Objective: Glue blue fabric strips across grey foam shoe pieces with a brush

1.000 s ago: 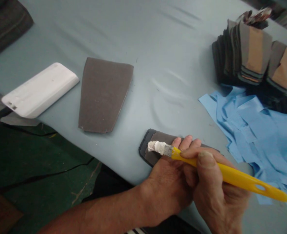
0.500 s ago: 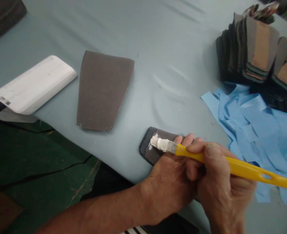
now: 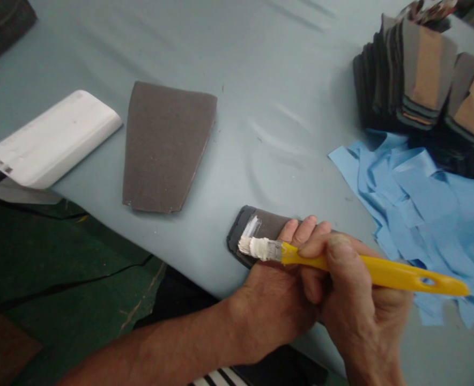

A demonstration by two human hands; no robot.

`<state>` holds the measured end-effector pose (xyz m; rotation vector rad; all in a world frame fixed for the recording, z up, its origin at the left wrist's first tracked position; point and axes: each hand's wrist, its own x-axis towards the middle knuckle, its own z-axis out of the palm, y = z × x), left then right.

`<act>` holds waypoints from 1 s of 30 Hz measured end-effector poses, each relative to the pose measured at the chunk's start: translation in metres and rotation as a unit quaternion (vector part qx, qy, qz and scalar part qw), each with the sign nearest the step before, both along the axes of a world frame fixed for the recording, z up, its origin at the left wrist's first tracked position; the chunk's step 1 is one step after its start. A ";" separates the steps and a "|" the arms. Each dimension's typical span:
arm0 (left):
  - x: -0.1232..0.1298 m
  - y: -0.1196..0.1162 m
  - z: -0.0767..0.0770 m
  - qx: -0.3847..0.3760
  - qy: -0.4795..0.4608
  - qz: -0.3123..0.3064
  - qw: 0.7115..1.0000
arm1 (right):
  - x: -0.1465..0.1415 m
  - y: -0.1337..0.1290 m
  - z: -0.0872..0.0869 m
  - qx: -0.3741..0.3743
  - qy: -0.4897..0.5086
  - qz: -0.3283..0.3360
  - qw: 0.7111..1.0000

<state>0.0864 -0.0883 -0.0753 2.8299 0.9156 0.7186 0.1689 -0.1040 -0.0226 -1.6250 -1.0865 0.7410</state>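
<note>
A small dark grey piece of layered sheet material is held in the left hand, low at centre frame, just over the table edge. The fingers are curled up behind it, slightly spread, with their tips showing past its edge. A flat brush with a yellow plastic handle is pinched between the thumb and fingers of the right hand – its white-caked bristles are pressed on the piece, beside a white streak. On the grey-blue table cover, a larger grey trapezoid of felt-like sheet lies flat at centre left, with a white rounded block to its left. At upper right, stacks of dark pieces with tan strips sit just behind loose light-blue strips.
</note>
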 end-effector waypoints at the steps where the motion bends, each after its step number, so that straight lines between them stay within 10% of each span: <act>1: 0.000 0.000 0.000 -0.001 0.001 0.000 1.000 | 0.001 0.000 0.001 -0.006 0.019 -0.009 1.000; 7: 0.002 0.003 -0.004 -0.035 0.030 -0.016 0.999 | 0.018 0.005 0.010 0.068 0.159 -0.062 0.983; 19: 0.001 0.017 0.005 -0.060 0.036 -0.071 0.995 | 0.075 -0.053 0.025 0.139 0.109 -0.324 0.929; 30: -0.007 0.009 -0.003 -0.022 0.021 -0.059 0.998 | 0.006 -0.035 0.006 0.070 0.070 -0.045 0.994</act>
